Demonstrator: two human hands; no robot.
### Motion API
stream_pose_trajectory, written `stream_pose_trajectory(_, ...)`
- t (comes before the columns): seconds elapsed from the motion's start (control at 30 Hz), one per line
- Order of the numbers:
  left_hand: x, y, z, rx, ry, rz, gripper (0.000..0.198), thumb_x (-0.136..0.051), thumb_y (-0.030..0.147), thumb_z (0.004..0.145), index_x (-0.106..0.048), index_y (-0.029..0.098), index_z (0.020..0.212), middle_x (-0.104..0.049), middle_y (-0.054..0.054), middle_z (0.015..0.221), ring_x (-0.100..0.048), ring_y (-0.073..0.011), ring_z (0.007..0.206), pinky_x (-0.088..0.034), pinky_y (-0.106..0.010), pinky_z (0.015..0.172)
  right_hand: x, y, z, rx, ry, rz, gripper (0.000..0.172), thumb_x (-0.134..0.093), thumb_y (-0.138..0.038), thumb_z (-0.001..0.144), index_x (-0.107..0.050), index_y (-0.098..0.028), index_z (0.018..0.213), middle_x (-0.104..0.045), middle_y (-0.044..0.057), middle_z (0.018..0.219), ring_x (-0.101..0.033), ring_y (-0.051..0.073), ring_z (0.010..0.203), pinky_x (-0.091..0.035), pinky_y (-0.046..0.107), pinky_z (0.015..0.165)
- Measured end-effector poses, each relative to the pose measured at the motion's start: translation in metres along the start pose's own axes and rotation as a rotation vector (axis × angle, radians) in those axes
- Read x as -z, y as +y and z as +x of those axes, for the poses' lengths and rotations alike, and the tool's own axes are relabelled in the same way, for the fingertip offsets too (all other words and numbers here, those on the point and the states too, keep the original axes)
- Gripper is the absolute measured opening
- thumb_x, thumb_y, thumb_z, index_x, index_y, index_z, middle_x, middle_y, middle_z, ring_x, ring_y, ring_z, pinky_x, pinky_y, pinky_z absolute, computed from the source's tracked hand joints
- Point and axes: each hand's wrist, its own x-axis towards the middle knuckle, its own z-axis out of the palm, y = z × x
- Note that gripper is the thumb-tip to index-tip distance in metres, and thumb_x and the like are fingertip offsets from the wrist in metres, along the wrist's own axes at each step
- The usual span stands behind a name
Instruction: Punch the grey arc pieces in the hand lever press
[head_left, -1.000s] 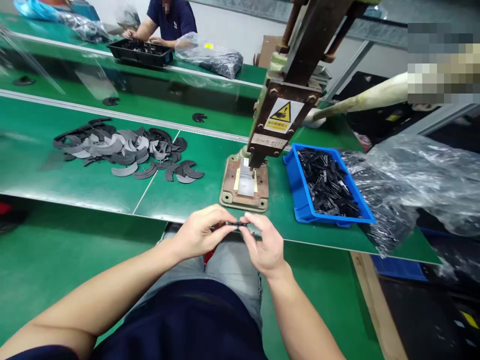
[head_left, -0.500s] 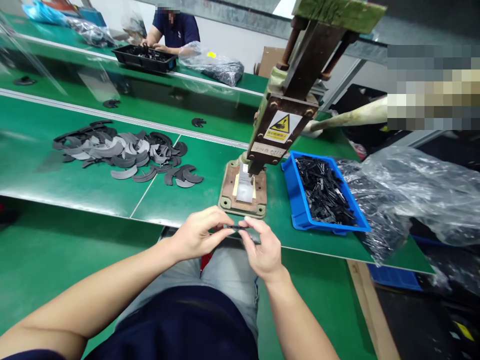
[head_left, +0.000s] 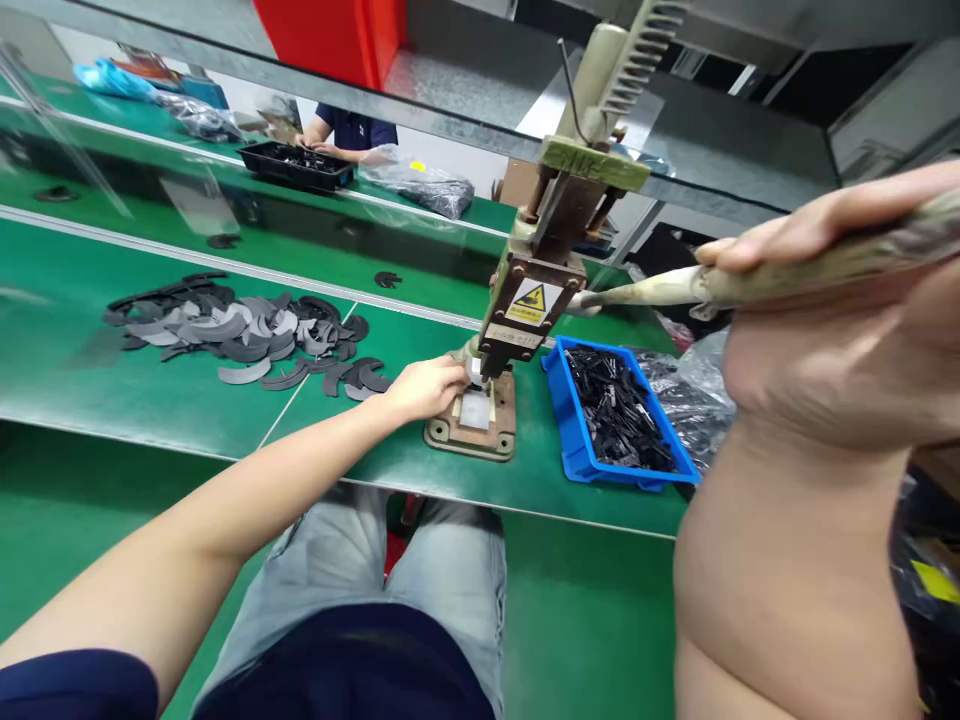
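Observation:
A hand-lever press (head_left: pixel 517 310) with a yellow warning label stands on the green bench in front of me. My left hand (head_left: pixel 429 388) reaches in from the left to the press base (head_left: pixel 491 435), its fingers pinched just under the ram. What they hold is mostly hidden; a bit of grey and dark shows at the fingertips. Below them a pale metal plate (head_left: pixel 475 410) lies on the base. My right hand (head_left: pixel 840 300), large and close to the camera, is wrapped around the press lever (head_left: pixel 652 290).
To the left lies a pile of grey and black curved pieces (head_left: pixel 247 325). Right of the press stands a blue bin (head_left: pixel 574 420) of slim black parts, with clear plastic bags (head_left: pixel 675 395) behind it. Across the bench a co-worker (head_left: pixel 352 135) handles parts at a black tray (head_left: pixel 292 170).
My hands were together before the press, holding a small black part. Since then the left has moved forward under the ram, and the right has risen to the lever. The view has tilted up.

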Motion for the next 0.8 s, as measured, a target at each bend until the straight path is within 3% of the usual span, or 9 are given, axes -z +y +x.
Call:
stream_pose_trajectory(0.1,0.0,0.006,0.004,-0.038,-0.064,0.063,0.029,-0.054,0.029,0.101,-0.079,0.03,0.116,-0.072,-0.004,0.125,-0.071,-0.0221,0.112,-0.058,-0.03,0.092,-0.008,-0.001,0.005,0.033,0.053,0.028,0.028,-0.074,-0.046,0.088,-0.066,-0.019,0.088,-0.06,-0.002,0.075,-0.061,0.012,0.064,-0.055,0.034,0.066)
stream_pose_trajectory(0.2,0.003,0.009,0.007,-0.045,-0.084,0.068,0.03,-0.052,0.029,0.101,-0.079,0.03,0.115,-0.071,-0.004,0.126,-0.071,-0.0215,0.111,-0.059,-0.029,0.091,-0.011,0.0,-0.009,0.067,-0.044,0.001,0.025,-0.075,-0.038,0.088,-0.068,-0.016,0.078,-0.064,0.002,0.069,-0.061,0.015,0.059,-0.05,0.036,0.055)
stream_pose_trajectory(0.3,0.003,0.009,0.008,-0.054,-0.095,0.052,0.03,-0.052,0.027,0.102,-0.078,0.028,0.116,-0.072,-0.004,0.124,-0.07,-0.0204,0.113,-0.058,-0.028,0.094,-0.012,0.0,-0.045,0.076,-0.15,-0.09,0.023,-0.069,-0.025,0.086,-0.064,-0.019,0.064,-0.062,0.002,0.063,-0.065,0.02,0.064,-0.061,0.049,0.072)
stream_pose_trajectory(0.4,0.001,0.009,0.008,-0.055,-0.068,0.015,0.03,-0.051,0.026,0.103,-0.078,0.027,0.115,-0.074,-0.004,0.12,-0.071,-0.0204,0.112,-0.058,-0.029,0.095,-0.016,0.01,-0.094,0.115,-0.181,-0.219,0.017,-0.073,-0.02,0.076,-0.062,-0.022,0.063,-0.061,-0.002,0.062,-0.069,0.023,0.07,-0.059,0.064,0.099)
stream_pose_trajectory(0.5,0.001,0.014,0.007,-0.065,-0.043,-0.031,0.028,-0.052,0.025,0.103,-0.079,0.023,0.111,-0.075,-0.006,0.119,-0.072,-0.022,0.109,-0.059,-0.031,0.093,-0.023,0.03,-0.133,0.167,-0.091,-0.329,0.02,-0.075,-0.013,0.068,-0.059,-0.025,0.063,-0.062,-0.005,0.062,-0.068,0.022,0.067,-0.058,0.062,0.096)
stream_pose_trajectory(0.6,0.009,0.014,0.007,-0.094,-0.05,-0.045,0.028,-0.053,0.02,0.102,-0.079,0.022,0.113,-0.076,-0.007,0.12,-0.072,-0.0225,0.11,-0.058,-0.03,0.093,-0.033,0.047,-0.149,0.234,0.064,-0.341,0.025,-0.073,-0.01,0.064,-0.054,-0.024,0.058,-0.061,-0.005,0.059,-0.067,0.021,0.062,-0.059,0.057,0.084)
stream_pose_trajectory(0.7,0.03,-0.008,0.002,-0.065,-0.05,-0.002,0.031,-0.053,0.017,0.102,-0.076,0.022,0.121,-0.077,-0.008,0.121,-0.071,-0.0244,0.113,-0.055,-0.033,0.099,-0.039,0.054,-0.149,0.257,0.176,-0.317,0.026,-0.07,-0.012,0.064,-0.049,-0.024,0.054,-0.06,-0.006,0.056,-0.067,0.021,0.058,-0.059,0.056,0.078)
stream_pose_trajectory(0.8,0.062,-0.054,-0.013,0.028,-0.048,0.074,0.03,-0.056,0.017,0.098,-0.076,0.016,0.121,-0.075,-0.014,0.122,-0.069,-0.0289,0.116,-0.052,-0.041,0.104,-0.042,0.055,-0.149,0.25,0.206,-0.314,0.026,-0.07,-0.015,0.064,-0.049,-0.025,0.052,-0.06,-0.006,0.055,-0.067,0.021,0.058,-0.059,0.056,0.077)
